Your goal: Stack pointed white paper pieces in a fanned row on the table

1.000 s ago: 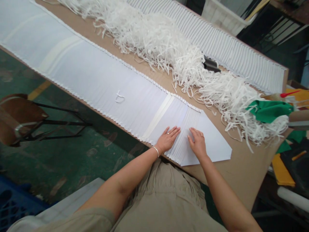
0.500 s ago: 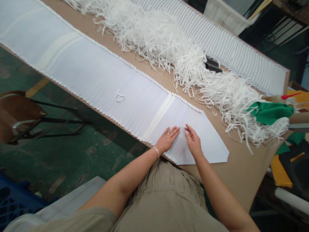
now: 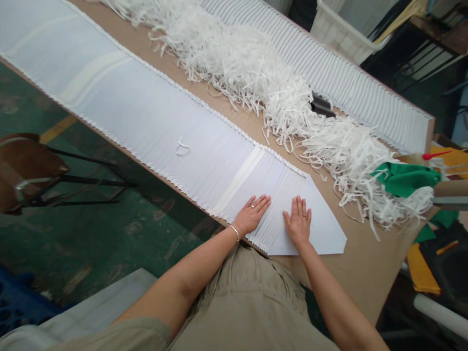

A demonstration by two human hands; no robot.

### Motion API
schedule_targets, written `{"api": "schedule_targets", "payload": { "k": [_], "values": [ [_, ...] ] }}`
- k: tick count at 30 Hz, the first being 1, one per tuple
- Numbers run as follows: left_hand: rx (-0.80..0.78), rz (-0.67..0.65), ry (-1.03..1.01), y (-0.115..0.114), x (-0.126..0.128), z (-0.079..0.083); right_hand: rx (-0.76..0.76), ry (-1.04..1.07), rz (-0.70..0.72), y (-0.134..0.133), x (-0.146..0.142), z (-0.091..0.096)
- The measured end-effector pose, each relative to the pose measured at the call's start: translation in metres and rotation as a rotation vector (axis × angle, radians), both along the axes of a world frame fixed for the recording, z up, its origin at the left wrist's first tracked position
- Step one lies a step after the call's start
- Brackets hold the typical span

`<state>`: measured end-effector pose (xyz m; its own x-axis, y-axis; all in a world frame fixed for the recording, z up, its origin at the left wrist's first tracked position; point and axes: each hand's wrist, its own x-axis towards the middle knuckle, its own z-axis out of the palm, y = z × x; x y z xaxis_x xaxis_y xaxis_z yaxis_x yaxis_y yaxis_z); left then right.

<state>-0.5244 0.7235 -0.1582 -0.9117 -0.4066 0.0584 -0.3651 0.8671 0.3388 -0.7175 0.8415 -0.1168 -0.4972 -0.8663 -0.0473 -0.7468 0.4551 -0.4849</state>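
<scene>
Brown worktable (image 3: 369,273) runs diagonally thru the shot, green concrete floor (image 3: 109,229) below on the left w/ a brown metal-frame stool (image 3: 25,170) standing on it. Long fanned row of white paper sheets (image 3: 146,117) lies along the near edge of the table, each sheet overlapping the next, a cream strip (image 3: 241,175) crossing it near the end. Small white loop of paper (image 3: 182,146) sits on top of the row, mid-way.

Left hand (image 3: 252,214) lies flat on the fanned sheets close to the table edge, fingers straight & together, palm down, ring and bracelet on it. Right hand (image 3: 299,222) is flat too, fingers spread a bit, pressing on the last sheets where the fan ends; nothing gripped by either. Hands are near each other but apart.

Beyond the row: big heap of white paper shreds (image 3: 278,87), a dark object (image 3: 321,105) half buried in it. 2nd fanned row, grey-striped (image 3: 329,73), lies along the far edge. Green cloth (image 3: 405,178) at the right end, yellow sheets (image 3: 422,270) lower right, white crate (image 3: 340,31) behind.
</scene>
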Motion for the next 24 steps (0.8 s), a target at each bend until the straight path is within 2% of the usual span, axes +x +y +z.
{"api": "schedule_targets", "payload": {
  "k": [4, 7, 10, 13, 15, 16, 18, 20, 24],
  "values": [
    [-0.007, 0.007, -0.005, 0.000, 0.000, -0.002, -0.025, 0.130, -0.110, 0.031, -0.025, -0.017],
    [0.002, 0.016, 0.002, 0.001, -0.001, -0.002, -0.024, 0.075, -0.143, 0.046, -0.038, -0.013],
    [0.007, 0.060, 0.016, 0.002, -0.006, 0.002, -0.176, -0.225, -0.268, 0.032, -0.037, 0.004],
    [-0.023, 0.007, 0.033, 0.005, -0.017, 0.008, -0.369, -0.895, -0.500, -0.001, -0.023, 0.021],
    [-0.047, -0.074, 0.026, 0.006, -0.023, 0.011, -0.362, -1.318, -0.593, -0.018, -0.016, 0.027],
    [-0.056, -0.099, 0.016, 0.007, -0.026, 0.011, -0.331, -1.445, -0.628, -0.021, -0.015, 0.029],
    [-0.068, -0.110, -0.004, 0.007, -0.028, 0.010, -0.284, -1.531, -0.702, -0.019, -0.018, 0.031],
    [-0.076, -0.110, -0.013, 0.007, -0.028, 0.009, -0.276, -1.519, -0.740, -0.011, -0.023, 0.033],
    [-0.082, -0.114, -0.013, 0.006, -0.027, 0.008, -0.276, -1.528, -0.647, -0.003, -0.026, 0.035]
  ]
}}
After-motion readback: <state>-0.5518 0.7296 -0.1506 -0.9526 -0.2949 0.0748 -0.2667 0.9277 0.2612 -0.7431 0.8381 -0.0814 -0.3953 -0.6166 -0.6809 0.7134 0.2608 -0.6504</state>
